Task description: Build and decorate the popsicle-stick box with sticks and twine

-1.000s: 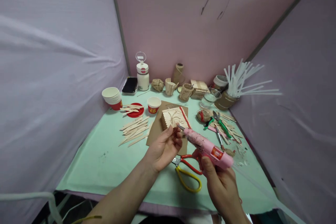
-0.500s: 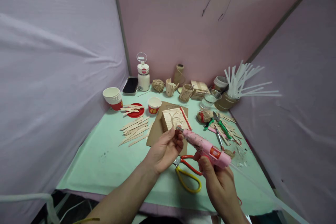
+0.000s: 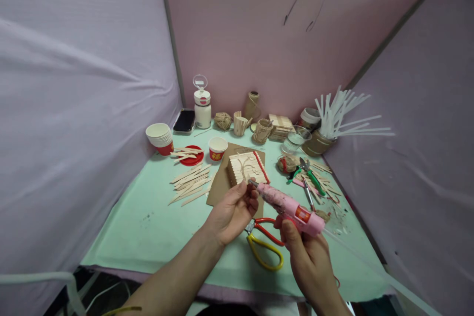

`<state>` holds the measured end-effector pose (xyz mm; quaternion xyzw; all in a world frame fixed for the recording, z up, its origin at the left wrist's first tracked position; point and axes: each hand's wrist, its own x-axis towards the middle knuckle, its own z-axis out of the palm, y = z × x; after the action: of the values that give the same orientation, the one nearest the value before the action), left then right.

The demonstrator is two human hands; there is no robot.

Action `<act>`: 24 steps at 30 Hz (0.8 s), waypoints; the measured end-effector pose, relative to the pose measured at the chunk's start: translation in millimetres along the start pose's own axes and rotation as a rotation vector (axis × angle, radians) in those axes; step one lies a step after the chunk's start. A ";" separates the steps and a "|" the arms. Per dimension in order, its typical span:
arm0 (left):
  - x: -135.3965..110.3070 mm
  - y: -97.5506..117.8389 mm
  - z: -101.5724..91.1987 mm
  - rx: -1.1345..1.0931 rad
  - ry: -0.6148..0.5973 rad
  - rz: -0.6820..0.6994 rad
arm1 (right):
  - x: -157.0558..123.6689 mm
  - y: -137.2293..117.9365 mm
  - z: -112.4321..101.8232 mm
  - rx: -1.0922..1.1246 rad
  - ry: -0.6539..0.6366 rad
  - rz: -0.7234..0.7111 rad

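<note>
In my right hand (image 3: 307,252) is a pink hot glue gun (image 3: 291,207), its metal nozzle pointing up and left. My left hand (image 3: 235,210) is closed in a pinch at the nozzle tip; whatever its fingertips hold is too small to make out. Just beyond them, a box covered in wooden craft sticks (image 3: 248,165), with a red strip along one edge and twine curls on top, rests on a brown board (image 3: 218,190). Scissors with one red and one yellow handle (image 3: 264,252) lie beneath my hands.
Loose craft sticks (image 3: 190,182), a red lid (image 3: 192,158) and paper cups (image 3: 159,136) are on the left. At right lie green-handled pliers (image 3: 313,177), a twine ball (image 3: 287,164) and a pot of glue sticks (image 3: 320,140). A white bottle (image 3: 202,111) stands at the back.
Almost nothing differs. Both hands and the glue gun keep their places, and the view has shifted very slightly.
</note>
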<state>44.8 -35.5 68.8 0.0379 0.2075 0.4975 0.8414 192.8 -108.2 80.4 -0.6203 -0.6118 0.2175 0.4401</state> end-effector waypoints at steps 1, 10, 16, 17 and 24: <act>-0.4 -0.2 0.0 0.000 0.001 0.001 | -0.2 0.1 0.1 0.000 0.001 0.001; -1.3 -1.1 -1.2 -0.004 -0.003 0.008 | -0.3 -2.4 -1.2 -0.017 0.007 0.001; -1.8 -1.1 0.5 0.112 0.033 0.111 | 0.7 -3.8 -5.0 -0.054 -0.026 -0.002; -2.1 -1.0 1.1 0.143 0.050 0.141 | 1.2 -4.8 -6.0 -0.055 -0.039 0.001; 2.2 -0.4 -3.9 0.364 0.143 0.329 | -0.2 -11.2 -13.7 -0.055 -0.034 -0.008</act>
<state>44.6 -34.4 64.4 0.1870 0.3436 0.5836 0.7116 197.5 -113.7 96.5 -0.6258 -0.6274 0.2096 0.4132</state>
